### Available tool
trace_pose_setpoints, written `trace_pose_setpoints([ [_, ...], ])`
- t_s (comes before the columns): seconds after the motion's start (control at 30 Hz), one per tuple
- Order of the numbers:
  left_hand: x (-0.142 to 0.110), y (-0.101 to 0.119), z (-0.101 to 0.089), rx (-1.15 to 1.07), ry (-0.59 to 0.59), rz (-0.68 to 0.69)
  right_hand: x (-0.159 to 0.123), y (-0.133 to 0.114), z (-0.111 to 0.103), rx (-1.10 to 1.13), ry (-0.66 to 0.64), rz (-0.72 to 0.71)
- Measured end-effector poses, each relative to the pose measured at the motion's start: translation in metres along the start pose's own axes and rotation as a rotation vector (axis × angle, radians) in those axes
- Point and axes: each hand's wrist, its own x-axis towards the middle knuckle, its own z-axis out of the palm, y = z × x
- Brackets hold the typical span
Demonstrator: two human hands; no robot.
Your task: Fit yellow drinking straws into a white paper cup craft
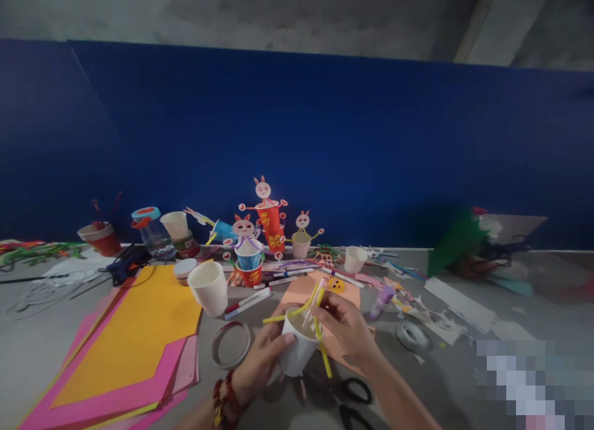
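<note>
A white paper cup is in my left hand, whose fingers and thumb wrap round its side. Yellow straws pass through the cup near its rim and stick out on both sides. My right hand is closed at the rim, pinching the straws; a pale thin straw stands among them. Some fingertips are hidden behind the straws. Black-handled scissors lie just below the cup. Behind my right hand are orange paper and a small yellow face cutout.
Coloured paper sheets lie at left, beside a tape roll and stacked white cups. Several cup figures stand at the back. Right of my hands are a glue stick, clear tape and paper scraps.
</note>
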Motion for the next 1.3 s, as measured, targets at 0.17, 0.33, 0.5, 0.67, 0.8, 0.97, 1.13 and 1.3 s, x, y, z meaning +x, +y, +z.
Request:
trace_pose_setpoints([
  [0.17,0.003,-0.002,-0.003,-0.038,0.012,0.015,0.003,0.003,0.001,0.035,0.022,-0.041],
  [0.33,0.006,-0.001,-0.009,-0.085,0.094,0.027,-0.006,-0.006,-0.005,-0.035,-0.038,-0.163],
  [0.5,0.005,0.0,-0.011,-0.086,0.148,0.041,-0.029,-0.017,-0.006,-0.296,-0.045,-0.311],
  [0.67,0.003,0.004,-0.008,-0.074,0.143,0.027,-0.043,-0.013,-0.007,-0.34,-0.072,-0.343],
  [0.8,0.002,0.008,-0.005,-0.116,0.113,0.017,-0.038,-0.003,-0.016,-0.261,-0.008,-0.422],
  [0.97,0.001,0.009,-0.003,-0.145,-0.022,0.029,-0.03,-0.007,-0.017,-0.39,-0.052,-0.618],
  [1.13,-0.001,0.008,0.0,-0.199,-0.106,0.012,-0.028,-0.018,-0.015,-0.278,-0.099,-0.685],
  [1.3,0.001,0.008,0.004,-0.149,-0.145,0.027,-0.027,-0.024,-0.025,-0.314,-0.115,-0.653],
])
